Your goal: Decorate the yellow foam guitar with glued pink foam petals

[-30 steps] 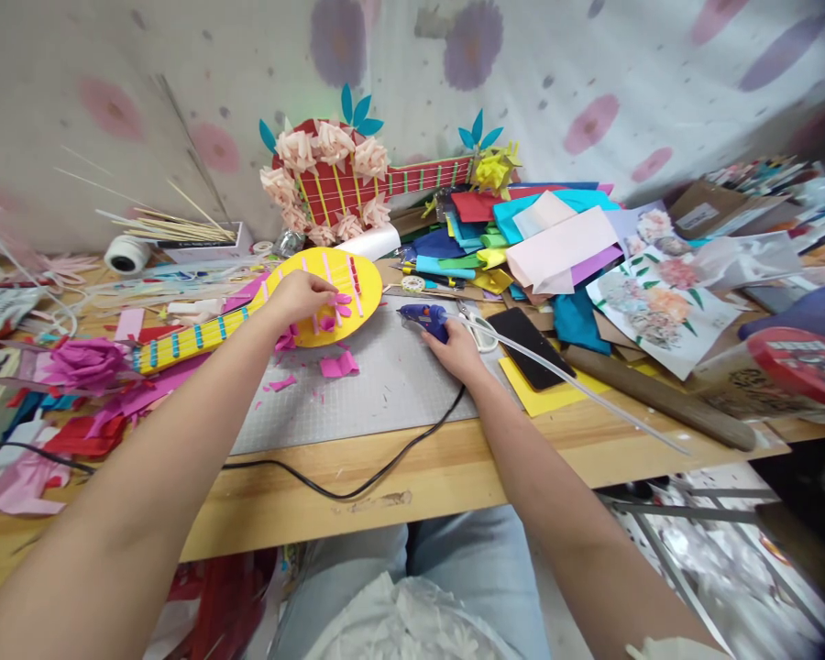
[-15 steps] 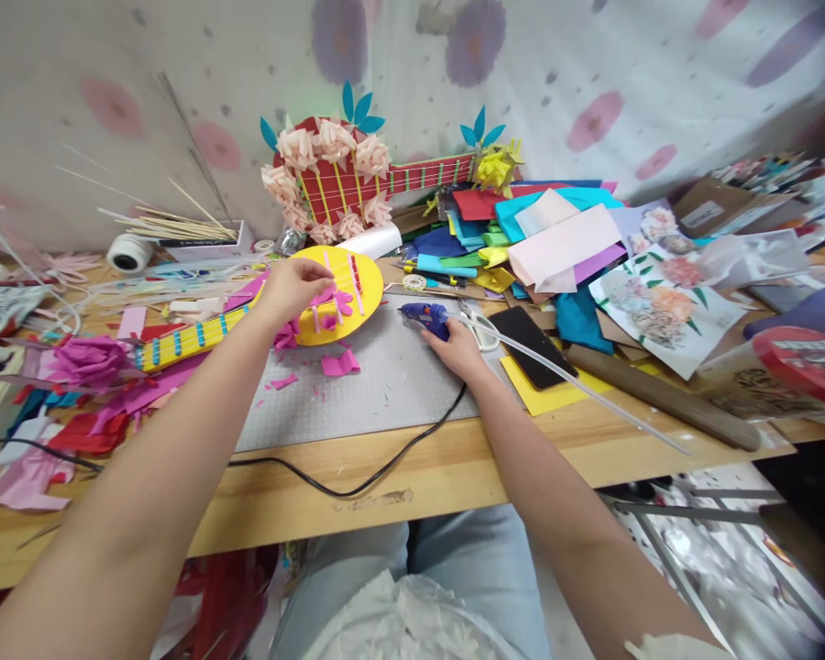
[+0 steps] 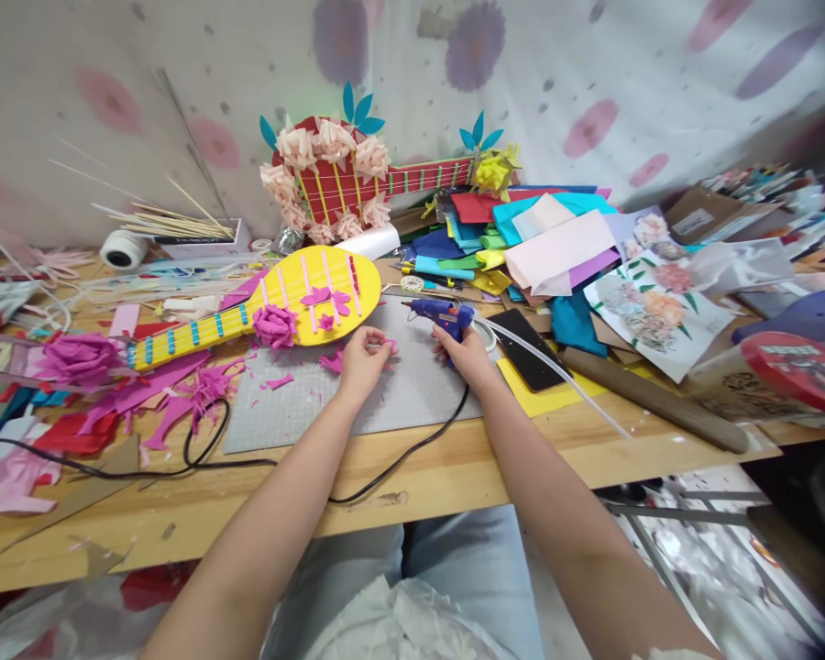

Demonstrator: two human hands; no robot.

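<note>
My right hand (image 3: 462, 353) grips a blue hot glue gun (image 3: 441, 314), lifted a little above the grey cutting mat (image 3: 295, 417), nozzle pointing left. A clear glue stick (image 3: 556, 374) trails from its back. My left hand (image 3: 361, 359) pinches a small pink paper piece (image 3: 387, 345) just left of the nozzle. Behind them lies a yellow paper guitar (image 3: 295, 295) with pink strips, pink petals and a magenta paper rose (image 3: 275, 324) on its body.
A red paper guitar with peach flowers (image 3: 330, 174) leans on the wall. Stacked coloured paper (image 3: 522, 229), a black phone (image 3: 526, 335), flower prints (image 3: 650, 307) and a wooden rod (image 3: 653, 394) lie right. Pink scraps (image 3: 75, 367), skewers (image 3: 171, 225) and the black cord (image 3: 199, 449) lie left.
My left hand left the yellow guitar, uncovering the magenta rose, and came back to the mat pinching a pink piece. My right hand raised the glue gun toward it.
</note>
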